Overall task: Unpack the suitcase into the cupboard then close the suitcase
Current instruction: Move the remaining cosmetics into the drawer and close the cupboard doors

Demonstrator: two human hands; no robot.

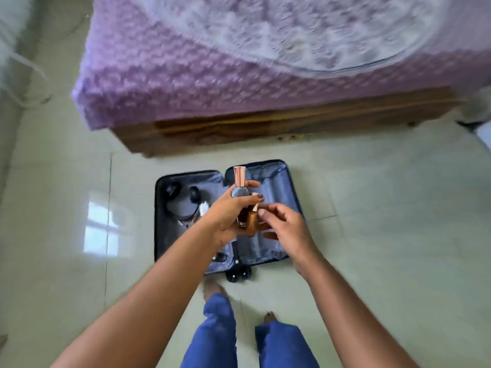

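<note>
A dark suitcase [281,181] lies open flat on the floor, its grey-blue lining showing. My left hand [225,219] grips a perfume bottle [239,181] with a rose-gold cap, held upright above the case, along with a brown bottle [251,223] lower in the same grip. My right hand [285,227] hovers just right of them, fingers loosely curled, its fingertips near the brown bottle; whether it holds anything is unclear. In the left half of the case lie black round items [174,191], a cable and a white plug [204,208].
A bed [239,75] with a purple cover on a wooden frame [265,126] stands just beyond the suitcase. Glossy pale green tiles [66,208] surround the case. My legs in blue trousers [220,330] and bare feet stand at its near edge. No cupboard is in view.
</note>
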